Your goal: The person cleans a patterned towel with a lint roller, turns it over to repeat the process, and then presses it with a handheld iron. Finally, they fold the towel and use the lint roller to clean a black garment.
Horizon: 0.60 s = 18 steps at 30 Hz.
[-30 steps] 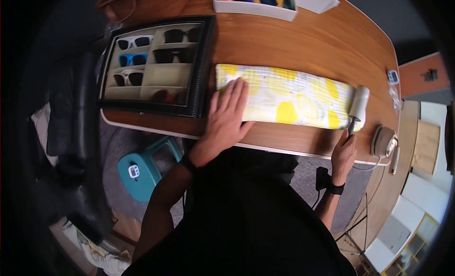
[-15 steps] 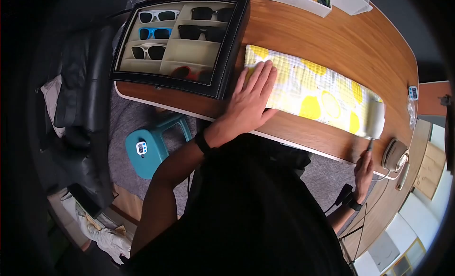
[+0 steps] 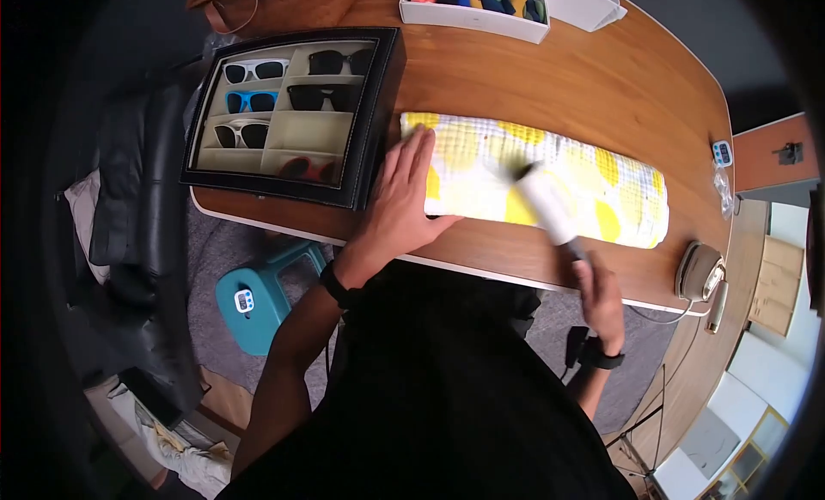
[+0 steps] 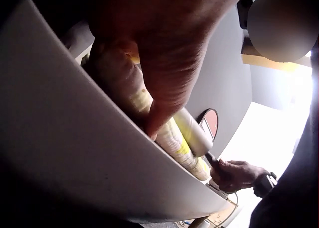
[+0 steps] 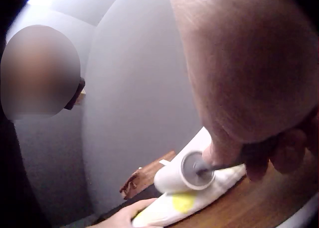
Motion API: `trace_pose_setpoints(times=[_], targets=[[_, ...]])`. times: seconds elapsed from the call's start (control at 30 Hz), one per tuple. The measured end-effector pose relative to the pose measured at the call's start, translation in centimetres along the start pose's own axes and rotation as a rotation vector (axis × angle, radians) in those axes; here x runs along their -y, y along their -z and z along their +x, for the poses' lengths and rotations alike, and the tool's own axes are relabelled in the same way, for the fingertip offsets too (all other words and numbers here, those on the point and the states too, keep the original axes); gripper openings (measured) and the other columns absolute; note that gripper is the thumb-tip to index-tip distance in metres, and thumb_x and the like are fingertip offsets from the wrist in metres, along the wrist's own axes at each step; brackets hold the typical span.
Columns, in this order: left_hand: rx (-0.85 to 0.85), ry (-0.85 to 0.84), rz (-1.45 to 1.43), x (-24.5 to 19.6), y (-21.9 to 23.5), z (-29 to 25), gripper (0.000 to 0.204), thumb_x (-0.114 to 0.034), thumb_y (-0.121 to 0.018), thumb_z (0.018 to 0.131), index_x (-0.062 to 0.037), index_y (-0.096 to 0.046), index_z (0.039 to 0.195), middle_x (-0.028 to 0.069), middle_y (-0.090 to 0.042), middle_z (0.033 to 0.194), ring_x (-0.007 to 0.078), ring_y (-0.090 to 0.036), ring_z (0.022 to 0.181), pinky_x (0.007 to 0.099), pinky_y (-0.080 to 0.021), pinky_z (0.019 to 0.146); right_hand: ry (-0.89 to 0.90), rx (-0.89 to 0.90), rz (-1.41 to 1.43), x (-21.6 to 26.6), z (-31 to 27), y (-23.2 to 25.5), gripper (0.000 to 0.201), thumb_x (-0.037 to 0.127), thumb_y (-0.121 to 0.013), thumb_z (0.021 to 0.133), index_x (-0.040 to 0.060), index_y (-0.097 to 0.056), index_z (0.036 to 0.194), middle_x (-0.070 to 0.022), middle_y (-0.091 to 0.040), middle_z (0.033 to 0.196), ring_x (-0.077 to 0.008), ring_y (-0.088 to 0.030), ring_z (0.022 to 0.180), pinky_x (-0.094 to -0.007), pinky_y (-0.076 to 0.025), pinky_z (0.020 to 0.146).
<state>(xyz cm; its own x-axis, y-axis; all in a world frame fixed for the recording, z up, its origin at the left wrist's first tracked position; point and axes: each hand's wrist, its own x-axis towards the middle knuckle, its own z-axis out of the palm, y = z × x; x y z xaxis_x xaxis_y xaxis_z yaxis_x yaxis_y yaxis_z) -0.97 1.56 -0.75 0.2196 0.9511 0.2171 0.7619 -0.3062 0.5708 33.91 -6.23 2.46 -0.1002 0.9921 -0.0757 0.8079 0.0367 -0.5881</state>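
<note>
A folded white cloth with yellow lemon prints [image 3: 619,186] lies along the front of the table. On its left end rests my left hand [image 3: 400,195], fingers straight, with the thumb near the front edge of the cloth. My right hand [image 3: 604,302] grips the dark handle of a white lint roller [image 3: 548,208]. The roller is blurred and overlaps the middle of the cloth in the head view. In the right wrist view, the roller's white cylinder [image 5: 172,178] appears close over the cloth [image 5: 184,203], and fingers [image 5: 289,151] are curled round the handle.
A black glass-topped case of sunglasses [image 3: 391,113] stands left of the cloth. At the right table edge sits a small beige iron [image 3: 698,272] with a cord. White boxes [image 3: 473,23] and a brown bag [image 3: 301,6] are at the back, and a small timer [image 3: 721,154] far right.
My right hand has brought the lint roller from the right end of the cloth leftward to its middle. The left hand stays on the left end. The head view has shifted and come back.
</note>
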Motion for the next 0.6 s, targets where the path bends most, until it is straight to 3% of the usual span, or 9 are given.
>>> trace_pose_setpoints(times=[0.03, 0.1, 0.17, 0.3, 0.33, 0.4, 0.47, 0.53, 0.6], targets=[[0.026, 0.007, -0.005, -0.2, 0.1, -0.2, 0.111, -0.028, -0.088, 0.071, 0.0053, -0.026, 0.156, 0.026, -0.03, 0.16, 0.0435, -0.034, 0.143, 0.0484, -0.033, 0.118, -0.147, -0.028, 0.09, -0.6, 0.6, 0.5, 0.033, 0.027, -0.057, 0.107, -0.0034, -0.065, 0.117, -0.0211, -0.067, 0.083, -0.0292, -0.063, 0.07, -0.0404, -0.05, 0.065], [0.019, -0.018, -0.016, -0.5, 0.0, -0.8, 0.11, -0.027, -0.088, 0.071, 0.0036, -0.026, 0.156, 0.0262, -0.032, 0.159, 0.0448, -0.037, 0.139, 0.0487, -0.034, 0.117, -0.228, -0.243, -0.067, -1.3, 2.0, 0.1, 0.031, 0.025, -0.054, 0.108, -0.0039, -0.064, 0.115, -0.0226, -0.061, 0.072, -0.0294, -0.056, 0.059, -0.0419, -0.046, 0.058], [0.077, 0.019, 0.119, -1.2, 0.0, -0.9, 0.108, -0.027, -0.087, 0.071, 0.0001, -0.029, 0.157, 0.0262, -0.034, 0.157, 0.0452, -0.04, 0.134, 0.0493, -0.036, 0.114, -0.192, -0.385, -0.155, 0.2, 2.1, -1.2, 0.028, 0.023, -0.054, 0.108, -0.0029, -0.064, 0.112, -0.0224, -0.057, 0.065, -0.0318, -0.052, 0.053, -0.0448, -0.042, 0.053], [0.105, 0.017, 0.157, -2.2, 0.6, -0.7, 0.097, -0.019, -0.085, 0.073, -0.0113, -0.038, 0.158, 0.0254, -0.033, 0.157, 0.0452, -0.043, 0.13, 0.0503, -0.039, 0.109, -0.1, -0.124, 0.047, 4.5, 1.8, -3.7, 0.032, 0.033, -0.061, 0.103, 0.0016, -0.066, 0.105, -0.025, -0.066, 0.076, -0.0455, -0.065, 0.067, -0.0508, -0.049, 0.058], [0.106, 0.015, 0.156, -2.1, 0.7, -0.7, 0.095, -0.017, -0.085, 0.073, -0.0144, -0.04, 0.157, 0.0248, -0.033, 0.157, 0.0453, -0.042, 0.13, 0.0503, -0.038, 0.109, -0.114, -0.146, 0.035, 4.4, 1.4, -3.2, 0.032, 0.033, -0.061, 0.103, 0.0016, -0.066, 0.105, -0.025, -0.066, 0.076, -0.0455, -0.065, 0.067, -0.0508, -0.049, 0.058], [0.103, -0.004, 0.165, -1.9, 0.5, -0.7, 0.096, -0.017, -0.086, 0.073, -0.0147, -0.04, 0.157, 0.0247, -0.033, 0.157, 0.0449, -0.042, 0.131, 0.0509, -0.038, 0.11, 0.08, -0.007, 0.0, 3.9, 0.8, -2.1, 0.031, 0.036, -0.063, 0.101, 0.0051, -0.067, 0.107, -0.0243, -0.067, 0.078, -0.0449, -0.065, 0.068, -0.0506, -0.05, 0.059], [0.079, 0.006, 0.165, -1.9, 0.4, -0.7, 0.089, -0.017, -0.085, 0.072, -0.0116, -0.046, 0.152, 0.0244, -0.032, 0.158, 0.045, -0.037, 0.138, 0.0532, -0.033, 0.114, -0.052, -0.051, -0.014, 1.3, 0.2, -0.2, 0.031, 0.038, -0.064, 0.1, 0.0083, -0.067, 0.108, -0.0232, -0.068, 0.079, -0.0446, -0.066, 0.071, -0.051, -0.051, 0.062], [0.036, -0.041, 0.162, -1.7, 0.3, -0.2, 0.089, -0.019, -0.086, 0.071, -0.0105, -0.046, 0.15, 0.0254, -0.03, 0.159, 0.045, -0.033, 0.142, 0.0541, -0.031, 0.116, -0.125, -0.349, -0.262, -2.0, -0.7, 0.7, 0.031, 0.035, -0.062, 0.102, 0.0046, -0.066, 0.103, -0.0252, -0.065, 0.074, -0.0461, -0.064, 0.07, -0.0533, -0.049, 0.061], [-0.006, -0.099, 0.153, -1.7, 0.2, 0.4, 0.089, -0.021, -0.086, 0.07, -0.0093, -0.047, 0.149, 0.0265, -0.028, 0.16, 0.045, -0.03, 0.146, 0.0551, -0.028, 0.118, -0.324, -0.48, -0.266, -4.1, 0.4, 2.4, 0.035, 0.032, -0.057, 0.105, -0.0002, -0.063, 0.091, -0.0286, -0.062, 0.072, -0.0504, -0.061, 0.07, -0.0559, -0.045, 0.055]])
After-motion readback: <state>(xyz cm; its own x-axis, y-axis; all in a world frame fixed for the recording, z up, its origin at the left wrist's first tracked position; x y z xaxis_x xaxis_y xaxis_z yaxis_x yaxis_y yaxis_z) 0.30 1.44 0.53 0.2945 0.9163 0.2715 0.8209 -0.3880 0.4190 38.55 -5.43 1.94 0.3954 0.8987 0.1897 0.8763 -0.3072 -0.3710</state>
